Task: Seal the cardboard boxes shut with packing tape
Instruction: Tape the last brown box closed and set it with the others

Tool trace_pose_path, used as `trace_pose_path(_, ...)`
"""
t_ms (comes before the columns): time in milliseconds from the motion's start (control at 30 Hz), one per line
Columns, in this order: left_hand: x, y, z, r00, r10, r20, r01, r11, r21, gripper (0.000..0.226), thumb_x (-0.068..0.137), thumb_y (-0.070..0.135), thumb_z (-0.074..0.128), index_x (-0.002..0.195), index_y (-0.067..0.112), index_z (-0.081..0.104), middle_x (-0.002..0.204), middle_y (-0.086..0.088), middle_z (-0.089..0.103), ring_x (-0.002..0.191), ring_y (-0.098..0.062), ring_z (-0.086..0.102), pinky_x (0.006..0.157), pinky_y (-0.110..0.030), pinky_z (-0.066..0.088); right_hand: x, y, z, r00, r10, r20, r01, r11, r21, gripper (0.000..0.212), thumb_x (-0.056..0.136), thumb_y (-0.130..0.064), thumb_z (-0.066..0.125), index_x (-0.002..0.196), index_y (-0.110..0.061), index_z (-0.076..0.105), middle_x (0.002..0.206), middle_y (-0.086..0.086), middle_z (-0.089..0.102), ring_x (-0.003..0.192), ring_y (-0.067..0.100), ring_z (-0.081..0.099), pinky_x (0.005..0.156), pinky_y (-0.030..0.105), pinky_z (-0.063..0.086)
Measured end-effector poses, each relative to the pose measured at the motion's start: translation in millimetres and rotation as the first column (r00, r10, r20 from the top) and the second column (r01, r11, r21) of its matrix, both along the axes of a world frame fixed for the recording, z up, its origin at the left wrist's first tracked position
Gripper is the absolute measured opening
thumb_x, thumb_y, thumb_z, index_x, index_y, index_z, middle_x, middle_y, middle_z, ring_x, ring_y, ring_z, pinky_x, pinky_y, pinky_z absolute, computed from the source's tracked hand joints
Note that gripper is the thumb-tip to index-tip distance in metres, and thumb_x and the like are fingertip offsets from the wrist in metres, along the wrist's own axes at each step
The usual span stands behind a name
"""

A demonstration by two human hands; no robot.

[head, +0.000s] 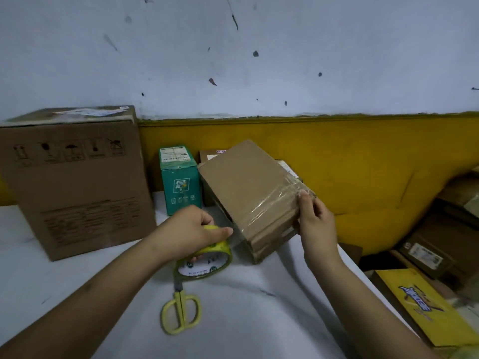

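Observation:
A small brown cardboard box (246, 187) stands tilted on the white table, its near end down. A band of clear tape (269, 203) runs across its upper face toward the right edge. My right hand (315, 218) grips the box's right edge, with the fingers pressing the tape there. My left hand (194, 226) grips the roll of packing tape (210, 257), which has a yellow-green core. The roll sits just left of the box's lower corner, and a strip stretches from it to the box.
Yellow-handled scissors (180, 312) lie on the table (64, 275) below the roll. A large cardboard box (75, 182) stands at the left, a teal carton (180, 185) behind. More boxes, one yellow (425, 309), are stacked off the table's right edge.

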State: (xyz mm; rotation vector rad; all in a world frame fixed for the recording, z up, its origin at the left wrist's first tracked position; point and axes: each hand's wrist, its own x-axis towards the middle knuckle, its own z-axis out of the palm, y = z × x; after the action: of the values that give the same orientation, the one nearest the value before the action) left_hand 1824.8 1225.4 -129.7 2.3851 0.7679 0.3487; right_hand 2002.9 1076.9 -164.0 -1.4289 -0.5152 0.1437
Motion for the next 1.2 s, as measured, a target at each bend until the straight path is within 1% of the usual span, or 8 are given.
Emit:
trace_pose_path(233, -0.4, 2.1, -13.7, 0.999, 0.036, -0.040, -0.030, 0.988, 0.150, 0.049, 0.085, 0.052, 0.069, 0.055, 0.021, 0.047, 0.050, 0.001, 0.037, 0.046, -0.008, 0.038, 0.051, -0.031, 0.031, -1.3, -7.6, 4.2, 0.982, 0.171, 0.079, -0.165, 0.984, -0.073, 0.018, 0.098, -0.044, 0.050, 0.087, -0.047, 0.064, 0.093, -0.023, 0.067, 0.097, 0.001, 0.061, 0.084, 0.032, 0.051)
trace_pose_path(333, 5.5, 0.7, -16.4, 0.999, 0.043, -0.033, -0.037, 0.986, 0.161, 0.048, 0.086, 0.049, 0.068, 0.055, 0.021, 0.046, 0.051, 0.001, 0.037, 0.047, -0.009, 0.037, 0.051, -0.030, 0.031, 8.2, -18.2, 11.9, 0.944, 0.326, -0.041, -0.328, 0.932, -0.156, 0.010, 0.095, -0.046, 0.054, 0.098, -0.043, 0.063, 0.109, -0.017, 0.065, 0.103, 0.004, 0.058, 0.099, 0.042, 0.049)
trace_pose_path(500, 12.3, -4.5, -14.7, 0.996, 0.062, -0.068, -0.051, 0.985, 0.162, 0.040, 0.085, 0.047, 0.066, 0.058, 0.022, 0.048, 0.055, -0.001, 0.045, 0.051, -0.012, 0.040, 0.051, -0.030, 0.034, 1.1, -13.9, 20.9, 0.956, 0.276, -0.096, -0.291, 0.930, -0.223, 0.060, 0.068, -0.084, 0.056, 0.112, -0.044, 0.053, 0.111, -0.019, 0.058, 0.105, 0.009, 0.054, 0.094, 0.040, 0.045)
trace_pose_path(667, 17.7, -13.0, -17.7, 0.998, 0.050, -0.034, -0.036, 0.944, 0.328, 0.042, 0.080, 0.046, 0.064, 0.054, 0.019, 0.045, 0.051, 0.000, 0.044, 0.049, -0.012, 0.037, 0.049, -0.029, 0.029, -18.9, 7.7, 17.1, 0.959, 0.126, -0.253, -0.159, 0.980, -0.118, 0.081, 0.068, -0.061, 0.077, 0.135, -0.035, 0.041, 0.125, -0.002, 0.058, 0.111, 0.028, 0.059, 0.092, 0.053, 0.054)
trace_pose_path(800, 7.3, -2.6, -11.6, 0.990, -0.132, 0.047, 0.128, 0.989, 0.073, 0.044, 0.085, 0.044, 0.071, 0.055, 0.020, 0.051, 0.048, 0.010, 0.045, 0.047, -0.004, 0.041, 0.048, -0.020, 0.032, -22.0, 0.7, 14.4, 0.917, 0.148, -0.369, -0.157, 0.988, 0.007, 0.061, 0.077, -0.048, 0.076, 0.130, -0.034, 0.049, 0.118, 0.001, 0.064, 0.105, 0.033, 0.065, 0.088, 0.056, 0.056)
trace_pose_path(900, -14.0, 2.7, 4.7, 0.914, -0.252, 0.319, 0.335, 0.912, -0.239, 0.042, 0.082, 0.060, 0.069, 0.073, 0.018, 0.069, 0.065, 0.010, 0.056, 0.063, -0.003, 0.052, 0.059, -0.018, 0.039, -16.3, -4.8, 21.3, 0.812, 0.236, -0.534, -0.190, 0.972, 0.140, 0.046, 0.082, -0.051, 0.068, 0.120, -0.027, 0.057, 0.112, 0.008, 0.065, 0.097, 0.035, 0.066, 0.085, 0.058, 0.055)
trace_pose_path(1033, -39.9, 2.9, 32.6, 0.801, -0.200, 0.564, 0.425, 0.853, -0.302, 0.066, 0.063, 0.073, 0.076, 0.091, 0.013, 0.078, 0.087, -0.013, 0.075, 0.080, -0.028, 0.071, 0.071, -0.033, 0.056, -34.3, -7.0, 30.7, 0.567, 0.378, -0.732, -0.273, 0.925, 0.265, 0.045, 0.086, -0.055, 0.062, 0.111, -0.017, 0.063, 0.102, 0.012, 0.058, 0.096, 0.037, 0.063, 0.075, 0.064, 0.055)
trace_pose_path(1200, -45.4, -10.0, 72.6, 0.755, -0.021, 0.656, 0.350, 0.859, -0.375, 0.051, 0.082, 0.053, 0.071, 0.046, 0.019, 0.056, 0.040, -0.003, 0.042, 0.037, -0.015, 0.037, 0.053, -0.027, 0.040, -59.6, -14.3, 15.3, 0.264, 0.439, -0.859, -0.550, 0.800, 0.239, 0.048, 0.090, -0.052, 0.059, 0.118, -0.013, 0.059, 0.109, 0.025, 0.069, 0.092, 0.050, 0.068, 0.063, 0.056, 0.058)
